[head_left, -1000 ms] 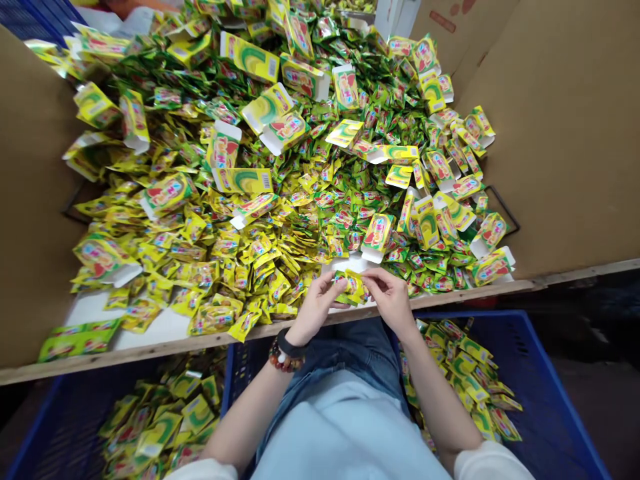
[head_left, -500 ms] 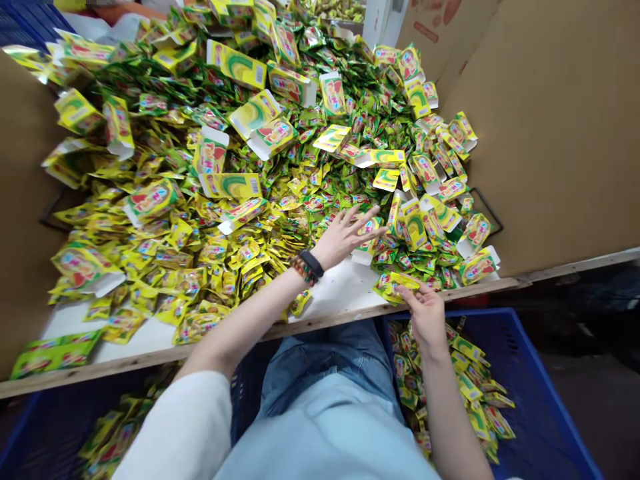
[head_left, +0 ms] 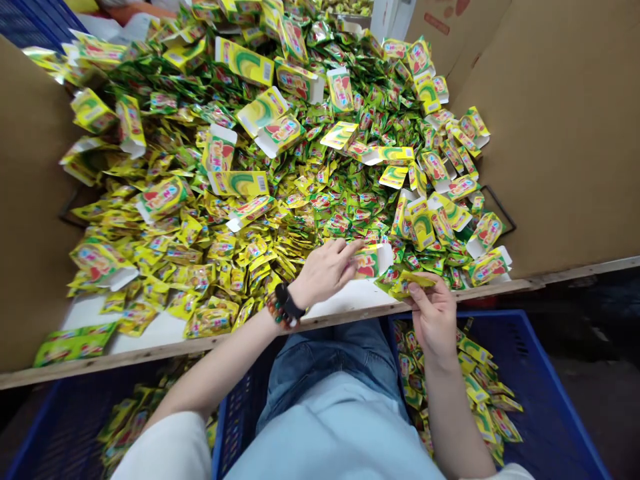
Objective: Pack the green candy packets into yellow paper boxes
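My left hand (head_left: 325,270) grips a small yellow-and-red carton (head_left: 373,260) with its white flap open, just above the table's near edge. My right hand (head_left: 433,313) is closed on a small stack of yellow-green sachets (head_left: 407,283) at the table edge, right of the carton. The two hands are a short way apart. A large heap of the same sachets and open cartons (head_left: 280,167) covers the table beyond them.
Brown cardboard walls (head_left: 565,133) stand on the right and left of the white table (head_left: 150,330). Blue crates (head_left: 550,400) holding more sachets sit below the table edge on both sides of my lap.
The hands split from holding one stack together. The left hand reached into the heap and came back with a carton. The right hand kept the sachets and moved right to the edge.
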The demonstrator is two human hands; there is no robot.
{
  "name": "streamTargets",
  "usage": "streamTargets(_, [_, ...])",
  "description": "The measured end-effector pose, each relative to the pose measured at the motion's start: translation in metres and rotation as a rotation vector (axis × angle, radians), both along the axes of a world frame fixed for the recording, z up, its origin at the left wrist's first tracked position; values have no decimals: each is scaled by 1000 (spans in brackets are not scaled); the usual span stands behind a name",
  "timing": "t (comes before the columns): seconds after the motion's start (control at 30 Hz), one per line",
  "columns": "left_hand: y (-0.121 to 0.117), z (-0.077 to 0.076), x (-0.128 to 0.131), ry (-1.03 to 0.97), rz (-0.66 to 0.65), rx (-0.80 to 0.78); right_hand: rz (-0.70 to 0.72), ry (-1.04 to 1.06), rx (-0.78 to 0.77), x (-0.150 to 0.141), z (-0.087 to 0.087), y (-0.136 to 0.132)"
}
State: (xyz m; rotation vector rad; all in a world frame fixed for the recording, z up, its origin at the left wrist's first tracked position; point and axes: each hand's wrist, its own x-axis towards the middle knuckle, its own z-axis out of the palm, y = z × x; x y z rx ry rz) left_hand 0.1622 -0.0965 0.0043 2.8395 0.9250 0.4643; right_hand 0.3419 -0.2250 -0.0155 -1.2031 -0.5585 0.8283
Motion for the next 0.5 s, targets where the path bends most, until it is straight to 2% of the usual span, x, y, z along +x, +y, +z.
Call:
streamTargets(0.13, [-39, -9, -24, -26, 125, -28, 32, -74, 39, -5, 10, 0])
streamTargets(0.23, [-56, -22, -31, -96, 225, -10, 262, -266, -42, -3, 17, 3])
streamTargets(0.3, [-64, -31, -32, -142, 237, 14, 415, -395, -104, -1, 23, 6])
streamTargets(0.37, [-71, -39, -30, -192, 219, 22, 497, -505, -141, -4, 28, 8])
streamTargets(0.43, [-77, -47, -27, -250, 217, -2, 494, -641, -175, -12, 32, 8])
streamTargets(0.5, [-81, -55, -24, -311, 248, -40, 383, -807, -179, -26, 31, 6])
